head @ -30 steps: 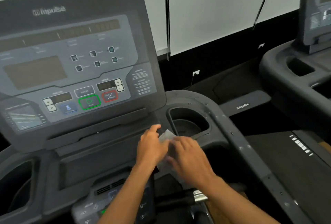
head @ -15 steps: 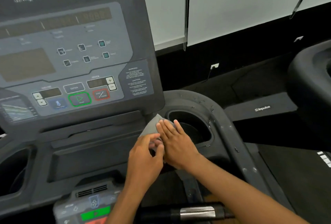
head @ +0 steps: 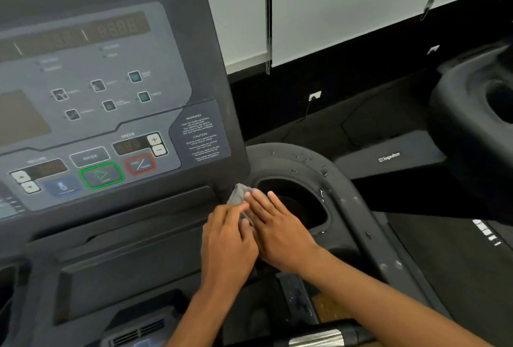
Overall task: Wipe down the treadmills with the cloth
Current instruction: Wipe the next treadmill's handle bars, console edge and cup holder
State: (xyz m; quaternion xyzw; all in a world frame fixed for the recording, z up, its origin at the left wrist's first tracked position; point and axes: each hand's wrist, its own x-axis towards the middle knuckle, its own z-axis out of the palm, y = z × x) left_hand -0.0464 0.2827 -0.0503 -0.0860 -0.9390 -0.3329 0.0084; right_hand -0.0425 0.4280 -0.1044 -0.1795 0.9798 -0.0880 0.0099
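Cloth (head: 239, 194) is under the fingers of the right hand (head: 280, 231), and only its grey far tip shows, just beyond the fingertips (head: 270, 196). This hand lies flat, fingers straight and close together, pressing the cloth down on the treadmill (head: 133, 269). The left hand (head: 227, 241) touches the right hand on its inner side. Its fingers are bent over the near edge of the cloth and seem to pinch it. The thumb is partly hidden, so this grip I judge more than I see.

Just ahead of both hands is the lower corner of the console (head: 97, 91). The cloth tip touches it or nearly touches it; which one I cannot tell. Immediately to the right of the right hand's fingers opens the cup holder (head: 297, 205). Farther ahead and to the right, its rim (head: 280, 158) carries small drops (head: 305, 162), and more of them sit on the rail (head: 369, 235) to the right of the right wrist. Well apart to the right is a second treadmill (head: 472, 130).

The cloth is bunched, and its longer direction runs away from the person, about along the right fingers. I think the step in hand is arranging the cloth under the palm before a stroke. The wet rim lies ahead and right of the cloth, so the right hand is the nearer one to carry it there, sweeping around the holder's opening and not into it.
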